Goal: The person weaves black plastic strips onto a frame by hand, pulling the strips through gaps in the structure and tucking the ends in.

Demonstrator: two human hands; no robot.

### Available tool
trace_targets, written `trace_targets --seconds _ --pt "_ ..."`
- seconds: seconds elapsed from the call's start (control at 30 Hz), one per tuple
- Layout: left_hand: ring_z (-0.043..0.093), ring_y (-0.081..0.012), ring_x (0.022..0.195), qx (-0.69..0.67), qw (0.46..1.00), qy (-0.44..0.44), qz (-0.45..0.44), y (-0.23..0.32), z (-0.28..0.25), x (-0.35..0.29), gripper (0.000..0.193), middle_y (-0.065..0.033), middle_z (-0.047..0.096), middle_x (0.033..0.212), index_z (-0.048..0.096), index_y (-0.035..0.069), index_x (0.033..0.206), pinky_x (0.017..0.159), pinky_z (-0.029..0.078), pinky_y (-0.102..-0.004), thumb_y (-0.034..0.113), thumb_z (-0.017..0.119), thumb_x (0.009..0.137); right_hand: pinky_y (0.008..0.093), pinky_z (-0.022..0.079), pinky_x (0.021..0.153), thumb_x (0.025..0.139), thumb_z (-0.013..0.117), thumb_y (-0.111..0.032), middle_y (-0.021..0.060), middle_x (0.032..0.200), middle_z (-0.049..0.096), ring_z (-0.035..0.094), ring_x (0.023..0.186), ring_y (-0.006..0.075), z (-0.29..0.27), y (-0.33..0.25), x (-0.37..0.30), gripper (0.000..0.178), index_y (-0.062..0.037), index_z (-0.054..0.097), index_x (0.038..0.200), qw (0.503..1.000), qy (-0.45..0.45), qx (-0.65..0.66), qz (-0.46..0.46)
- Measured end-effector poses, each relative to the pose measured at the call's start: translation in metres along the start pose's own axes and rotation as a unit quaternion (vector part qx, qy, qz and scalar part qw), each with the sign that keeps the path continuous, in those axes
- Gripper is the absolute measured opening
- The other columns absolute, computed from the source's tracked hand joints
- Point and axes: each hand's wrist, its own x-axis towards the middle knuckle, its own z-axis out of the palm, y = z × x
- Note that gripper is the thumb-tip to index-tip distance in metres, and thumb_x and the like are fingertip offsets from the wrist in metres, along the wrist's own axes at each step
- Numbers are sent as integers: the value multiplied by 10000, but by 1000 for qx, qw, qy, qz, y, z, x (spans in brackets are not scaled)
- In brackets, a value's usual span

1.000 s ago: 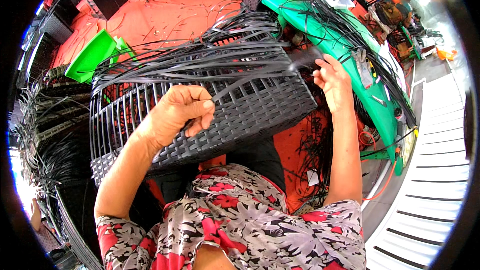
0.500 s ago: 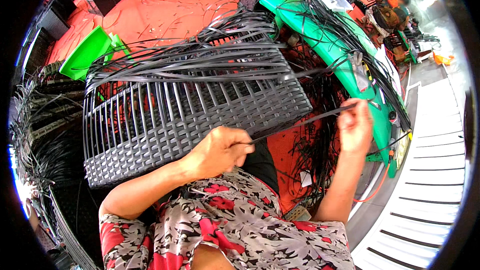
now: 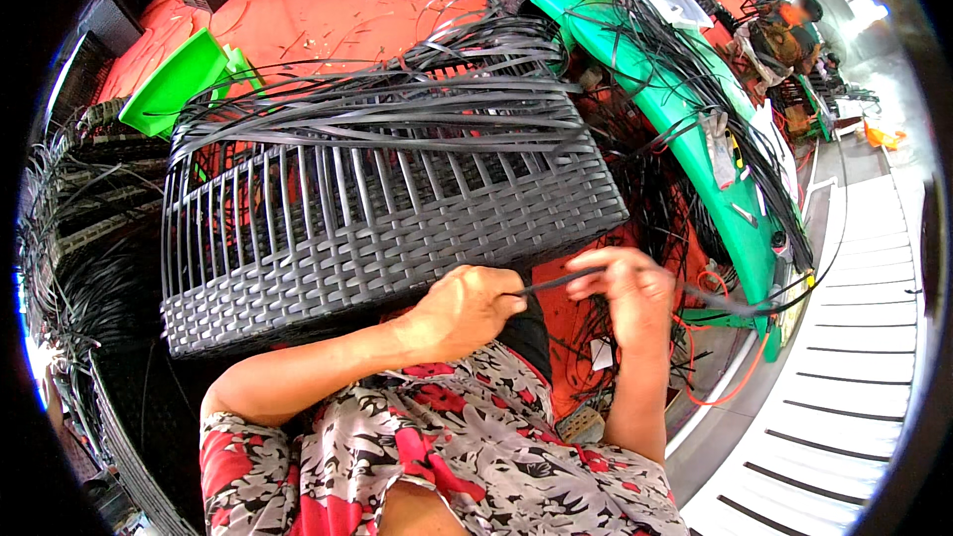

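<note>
A partly woven black wicker panel [image 3: 397, 228] lies tilted before me, its lower part closely woven and its upper part bare ribs. Below its front edge, my left hand [image 3: 462, 313] is closed in a fist round a flat black plastic strip [image 3: 558, 282]. The strip runs rightward to my right hand [image 3: 630, 296], whose bent fingers pinch it; they are slightly blurred by motion. Beyond that hand, the strip's tail loops out to the right. Many loose strips [image 3: 397, 119] lie across the top of the panel.
To the right stands a green table [image 3: 685, 139] with strips, small tools and a white bin [image 3: 675, 2] on it. A bright green plastic stool [image 3: 174, 84] is behind the panel on the left. An orange cable [image 3: 720, 400] hangs by the table. People sit at the far right.
My right hand has come down and leftward along the strip, closer to my left hand. The left hand keeps its grip and has shifted slightly. The view has tilted a little.
</note>
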Motion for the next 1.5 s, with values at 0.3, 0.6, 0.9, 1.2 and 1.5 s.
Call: trace_targets --seconds 0.3,0.6,0.9,1.2,1.5 --pt "419 -50 517 -63 995 -25 -75 -21 -10 -20 192 9 504 581 593 -3 840 487 368 -241 115 487 947 296 552 585 953 518 -333 182 902 659 640 663 187 -29 22 -6 412 68 600 998 987 100 124 3" --pt "423 -61 500 -14 992 -51 -116 -15 -12 -8 182 -4 449 539 581 -7 819 467 367 -262 95 485 935 311 502 606 760 700 -62 111 784 658 638 678 223 27 -19 -29 164 28 663 893 930 -79 -320 -165" --pt "601 -389 732 28 991 -128 -24 -2 -13 -9 133 -204 606 770 609 3 850 659 474 -451 127 564 860 358 502 528 818 668 -152 118 751 650 632 614 286 19 -4 -12 215 -12 634 978 884 -200 -398 -139" --pt "500 -116 473 -103 967 -186 -144 -3 -17 3 201 -62 526 524 591 -3 803 471 403 -307 129 488 913 329 474 540 787 689 -69 119 719 602 609 622 262 23 -4 5 109 1 638 853 923 -213 -314 -68" --pt "574 -226 578 11 993 -107 -47 -6 -24 9 125 -118 583 645 583 -2 809 574 453 -339 90 520 867 340 448 549 767 727 -129 112 751 589 587 622 261 19 1 21 206 -14 651 920 914 -208 -336 -95"
